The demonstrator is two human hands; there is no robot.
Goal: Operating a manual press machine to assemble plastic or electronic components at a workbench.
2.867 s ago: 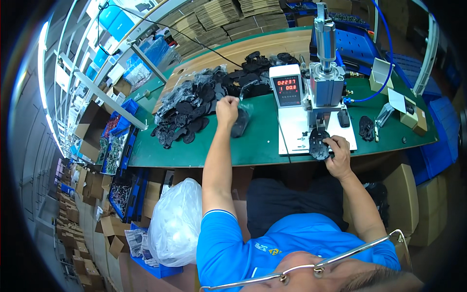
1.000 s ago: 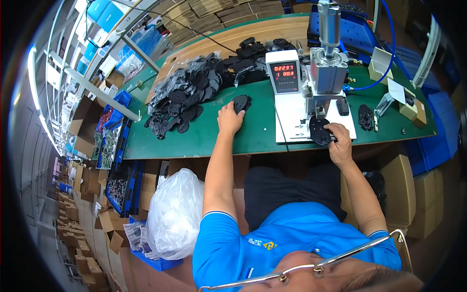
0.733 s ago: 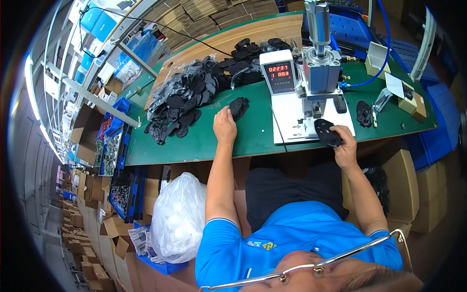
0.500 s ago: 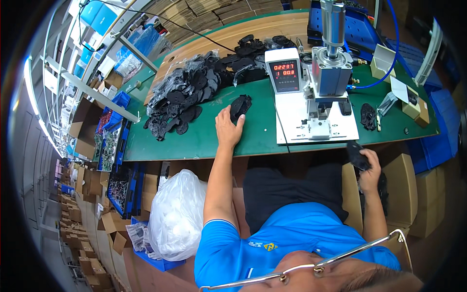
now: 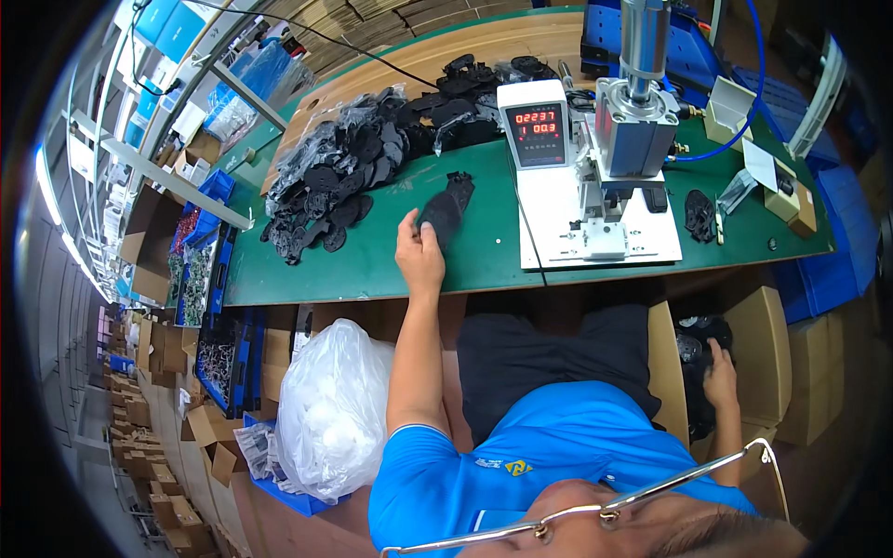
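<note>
The left hand [image 5: 421, 251] touches a black piece [image 5: 447, 210] at one o'clock; the right hand [image 5: 720, 379] is in a box [image 5: 765, 358] at four o'clock. I can't tell if either grips.

Green worktop [image 5: 358, 277]: heaped black parts [image 5: 358, 153] left of the left grip [image 5: 421, 259], one black piece [image 5: 448, 209] touching it, white base plate [image 5: 549, 216] rightward.

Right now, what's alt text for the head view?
Left hand touching a black part at a green table; right hand inside an open cardboard box of black pieces. A metal press stands on the table, right of a dark heap.
</note>
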